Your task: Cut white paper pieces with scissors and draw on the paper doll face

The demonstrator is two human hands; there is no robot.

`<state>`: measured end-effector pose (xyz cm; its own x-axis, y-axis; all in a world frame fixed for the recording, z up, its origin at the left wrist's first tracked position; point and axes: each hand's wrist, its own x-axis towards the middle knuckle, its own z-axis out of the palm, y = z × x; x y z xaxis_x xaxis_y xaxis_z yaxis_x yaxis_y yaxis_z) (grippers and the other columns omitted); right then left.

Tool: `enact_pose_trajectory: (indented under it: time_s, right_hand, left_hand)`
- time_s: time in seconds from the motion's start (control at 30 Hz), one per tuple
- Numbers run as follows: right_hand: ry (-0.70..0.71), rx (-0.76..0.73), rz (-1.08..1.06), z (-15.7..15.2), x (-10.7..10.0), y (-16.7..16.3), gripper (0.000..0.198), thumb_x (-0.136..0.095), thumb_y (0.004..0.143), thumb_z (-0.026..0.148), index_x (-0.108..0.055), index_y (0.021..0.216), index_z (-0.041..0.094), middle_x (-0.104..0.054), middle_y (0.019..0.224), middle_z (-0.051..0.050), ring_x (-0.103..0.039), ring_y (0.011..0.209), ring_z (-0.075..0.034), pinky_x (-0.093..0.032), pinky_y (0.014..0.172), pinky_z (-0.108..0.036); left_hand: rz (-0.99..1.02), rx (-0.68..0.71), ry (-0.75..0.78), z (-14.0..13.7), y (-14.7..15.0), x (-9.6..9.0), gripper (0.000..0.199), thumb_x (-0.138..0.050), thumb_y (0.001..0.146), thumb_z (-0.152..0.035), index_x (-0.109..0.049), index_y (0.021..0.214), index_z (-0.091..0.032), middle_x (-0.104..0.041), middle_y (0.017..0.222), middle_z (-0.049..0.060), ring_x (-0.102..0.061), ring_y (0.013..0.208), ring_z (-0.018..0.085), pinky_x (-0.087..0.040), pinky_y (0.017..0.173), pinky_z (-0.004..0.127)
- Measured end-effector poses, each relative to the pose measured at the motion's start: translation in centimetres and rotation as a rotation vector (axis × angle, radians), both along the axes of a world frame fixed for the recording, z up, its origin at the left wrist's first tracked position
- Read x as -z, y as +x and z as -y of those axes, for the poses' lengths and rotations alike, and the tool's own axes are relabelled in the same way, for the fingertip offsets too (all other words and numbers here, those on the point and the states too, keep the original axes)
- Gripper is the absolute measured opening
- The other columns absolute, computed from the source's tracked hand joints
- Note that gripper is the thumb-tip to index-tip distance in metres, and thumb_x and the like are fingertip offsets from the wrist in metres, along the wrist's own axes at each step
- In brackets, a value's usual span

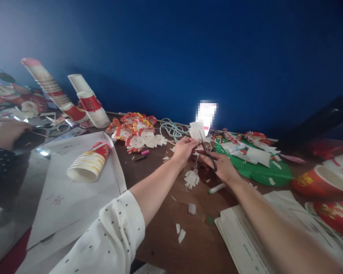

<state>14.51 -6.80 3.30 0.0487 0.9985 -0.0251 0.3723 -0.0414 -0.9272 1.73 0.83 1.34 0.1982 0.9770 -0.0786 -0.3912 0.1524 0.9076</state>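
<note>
My left hand [185,151] pinches a small piece of white paper [196,130] over the middle of the table. Close beside it, my right hand [219,164] is closed around dark-handled scissors [212,159], whose blades point up and left against the paper. Whether the blades are cutting through it, I cannot tell. Below the hands lies a white paper cutout [191,179] with a jagged outline. A white marker with a green end [216,188] rests under my right wrist. Red and white paper figures [138,131] are heaped left of my hands.
A lit phone [207,116] stands by the blue wall. At left, a white box lid [63,182] bears stacked paper cups [88,161]; taller cup stacks [94,108] lean behind. Another person's hand [7,133] is at far left. A green disc [246,163] and red cups [324,182] lie right.
</note>
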Motion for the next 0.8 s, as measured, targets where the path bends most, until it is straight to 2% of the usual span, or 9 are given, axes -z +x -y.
enact_pose_trajectory:
  time_s: [0.23,0.8]
  right_hand:
    - [0.007,0.003,0.005,-0.04,-0.13,-0.12,0.056,-0.066,0.074,0.056,-0.072,0.112,0.015,-0.052,0.052,0.002,-0.045,0.052,-0.012,-0.036,0.052,-0.027]
    - [0.019,-0.009,0.015,-0.07,0.19,0.04,0.052,-0.064,0.076,0.056,-0.072,0.111,0.018,-0.053,0.053,0.002,-0.047,0.052,-0.012,-0.038,0.053,-0.027]
  left_hand:
    - [-0.024,-0.009,-0.012,0.04,0.08,-0.06,0.028,-0.075,0.066,-0.032,-0.051,0.063,-0.017,-0.049,0.053,-0.003,-0.043,0.047,0.006,-0.033,0.050,0.021]
    - [-0.009,-0.006,-0.014,0.17,0.07,-0.28,0.027,-0.074,0.065,-0.033,-0.053,0.063,-0.016,-0.051,0.054,-0.003,-0.044,0.046,0.006,-0.035,0.049,0.021]
